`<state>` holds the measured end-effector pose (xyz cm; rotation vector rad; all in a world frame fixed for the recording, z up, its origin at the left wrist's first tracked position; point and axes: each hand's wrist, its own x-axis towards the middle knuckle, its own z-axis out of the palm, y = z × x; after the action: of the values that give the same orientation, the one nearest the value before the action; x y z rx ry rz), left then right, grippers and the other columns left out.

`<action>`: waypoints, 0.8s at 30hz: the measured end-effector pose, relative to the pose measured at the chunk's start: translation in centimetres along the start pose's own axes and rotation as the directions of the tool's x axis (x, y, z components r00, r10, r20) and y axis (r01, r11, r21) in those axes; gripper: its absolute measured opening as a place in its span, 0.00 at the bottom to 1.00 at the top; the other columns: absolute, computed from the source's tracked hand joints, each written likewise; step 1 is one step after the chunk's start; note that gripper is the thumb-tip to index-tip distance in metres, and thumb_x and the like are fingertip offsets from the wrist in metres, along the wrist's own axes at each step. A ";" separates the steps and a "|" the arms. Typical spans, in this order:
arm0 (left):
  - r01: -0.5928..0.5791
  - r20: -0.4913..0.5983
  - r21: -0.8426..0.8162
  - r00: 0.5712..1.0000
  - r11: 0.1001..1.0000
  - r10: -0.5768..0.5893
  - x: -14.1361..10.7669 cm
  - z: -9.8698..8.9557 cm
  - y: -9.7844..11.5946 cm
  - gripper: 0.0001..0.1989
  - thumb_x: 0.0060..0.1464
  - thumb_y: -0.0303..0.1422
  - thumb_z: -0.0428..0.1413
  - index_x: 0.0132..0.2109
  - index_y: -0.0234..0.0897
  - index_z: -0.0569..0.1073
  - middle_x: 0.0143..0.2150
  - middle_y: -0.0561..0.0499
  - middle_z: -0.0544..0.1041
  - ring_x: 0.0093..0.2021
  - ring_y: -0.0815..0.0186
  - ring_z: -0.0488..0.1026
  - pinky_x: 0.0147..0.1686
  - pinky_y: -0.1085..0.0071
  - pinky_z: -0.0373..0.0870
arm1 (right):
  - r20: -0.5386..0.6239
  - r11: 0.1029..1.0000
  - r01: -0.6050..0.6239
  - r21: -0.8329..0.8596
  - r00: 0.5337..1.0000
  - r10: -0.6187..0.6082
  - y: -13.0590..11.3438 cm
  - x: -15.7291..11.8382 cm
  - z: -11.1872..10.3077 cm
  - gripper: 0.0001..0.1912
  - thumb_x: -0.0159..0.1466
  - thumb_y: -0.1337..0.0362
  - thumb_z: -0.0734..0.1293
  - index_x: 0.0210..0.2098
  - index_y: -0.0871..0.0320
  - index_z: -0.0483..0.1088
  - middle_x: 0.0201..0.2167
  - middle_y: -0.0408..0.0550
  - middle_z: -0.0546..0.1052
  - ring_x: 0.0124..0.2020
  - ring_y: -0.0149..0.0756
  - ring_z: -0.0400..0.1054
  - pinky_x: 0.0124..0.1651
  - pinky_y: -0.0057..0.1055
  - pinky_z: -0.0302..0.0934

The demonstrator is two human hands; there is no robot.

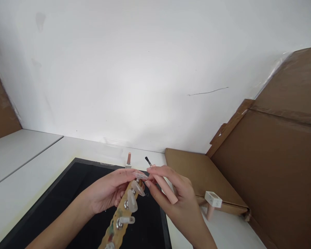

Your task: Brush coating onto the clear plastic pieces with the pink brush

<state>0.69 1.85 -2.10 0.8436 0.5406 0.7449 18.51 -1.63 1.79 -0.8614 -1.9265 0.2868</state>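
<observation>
A wavy-edged yellowish strip point(115, 216), stained in places, slants up from the bottom edge and bears several clear nail tips point(132, 201) on round silver stands. My left hand point(106, 189) is closed around the strip's far end, its thumb by the farthest nail tip point(141, 175). Between the fingers of my right hand point(174, 193) is a pink-handled brush point(165, 188), its dark bristles pointing up and away. The right thumb and a fingertip meet at the tapered end of that farthest nail tip. Whether they touch it is hard to see.
Below the hands lies a black mat point(75, 183) on the white table point(23, 204). A small bottle with a pink cap point(129, 159) stands behind it. A flat cardboard box point(194, 169) and an upside-down white bottle point(213, 199) are at the right. Cardboard panels point(280, 155) flank a white wall.
</observation>
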 end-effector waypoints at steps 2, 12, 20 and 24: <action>-0.007 -0.005 0.006 1.000 1.000 0.007 0.0 0.0 0.1 0.08 0.55 0.34 0.60 0.37 0.32 0.79 0.27 0.51 0.78 0.21 0.75 0.69 0.22 0.83 0.65 | 0.000 1.000 0.012 0.008 1.000 -0.012 0.0 0.0 0.1 0.14 0.60 0.76 0.65 0.40 0.51 0.72 0.33 0.43 0.78 0.28 0.31 0.72 0.30 0.25 0.66; -0.007 -0.015 0.020 1.000 1.000 0.007 -0.1 -0.1 0.3 0.10 0.55 0.36 0.60 0.39 0.34 0.79 0.27 0.51 0.78 0.20 0.76 0.67 0.18 0.84 0.60 | 0.020 1.000 -0.012 0.026 1.000 0.011 -0.1 -0.1 -0.6 0.16 0.59 0.78 0.64 0.38 0.49 0.71 0.31 0.41 0.77 0.27 0.29 0.71 0.32 0.24 0.65; 0.001 -0.041 0.026 0.999 1.000 0.000 -0.2 -0.1 0.2 0.10 0.54 0.37 0.61 0.37 0.34 0.79 0.28 0.52 0.77 0.18 0.78 0.63 0.14 0.83 0.53 | 0.095 0.999 0.015 0.050 0.995 -0.019 -0.1 -0.4 -1.7 0.18 0.60 0.77 0.65 0.42 0.48 0.69 0.30 0.40 0.76 0.28 0.28 0.70 0.31 0.23 0.64; 0.004 -0.047 0.017 0.999 1.000 -0.003 -0.1 -0.3 0.3 0.10 0.53 0.37 0.61 0.37 0.34 0.79 0.28 0.52 0.77 0.20 0.77 0.66 0.16 0.83 0.58 | 0.150 0.997 0.013 0.072 0.988 -0.023 0.0 -0.6 -1.8 0.18 0.60 0.78 0.64 0.43 0.48 0.69 0.34 0.43 0.77 0.31 0.29 0.70 0.31 0.24 0.64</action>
<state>0.33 1.98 -2.03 0.8424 0.5904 0.7592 20.20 -2.27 2.28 -0.7940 -2.0499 0.4175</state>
